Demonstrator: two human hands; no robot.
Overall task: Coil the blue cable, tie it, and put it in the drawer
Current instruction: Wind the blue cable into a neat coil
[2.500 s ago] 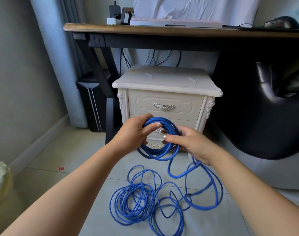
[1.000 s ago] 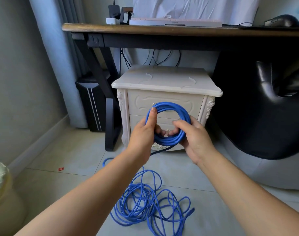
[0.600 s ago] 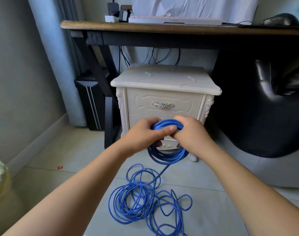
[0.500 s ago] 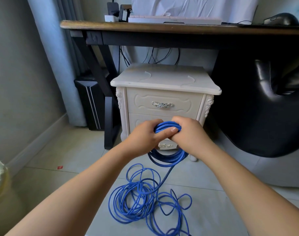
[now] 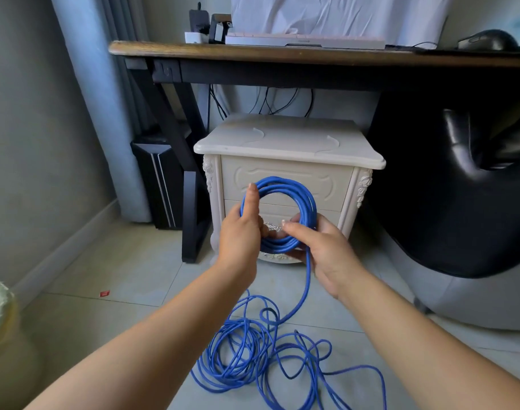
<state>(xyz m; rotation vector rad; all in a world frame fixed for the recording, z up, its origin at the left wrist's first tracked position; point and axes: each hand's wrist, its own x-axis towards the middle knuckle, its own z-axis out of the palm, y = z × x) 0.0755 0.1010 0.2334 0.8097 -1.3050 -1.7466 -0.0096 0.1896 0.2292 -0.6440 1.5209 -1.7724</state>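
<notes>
Holding the coiled part of the blue cable (image 5: 309, 202) up w/ both hands, ring upright and facing the cam, right in front of the white nightstand (image 5: 282, 140). Left hand (image 5: 241, 232) grips the ring's left side: thumb straight up along the strands, other fingers curled in behind/through the loop. Right hand (image 5: 327, 250) pinches the lower-right arc, thumb on top, fingers under. One strand drops from the right hand to the floor (image 5: 119, 261) and joins the rest of the cable, a loose tangled pile between the forearms.

Vs 0.5 s ago: then both hands were bunched together on top of the ring and it hung down below them, tilted; now it's lifted and turned upright, hands apart on opposite sides, covering the top drawer's handle. Floor pile also shifted, w/ a long loop now trailing out to the right. Cam angle approx the same.

Top drawer (image 5: 332, 182) and lower drawer (image 5: 332, 211) both closed. Desk (image 5: 282, 54) above, black chair (image 5: 460, 187) at right.
</notes>
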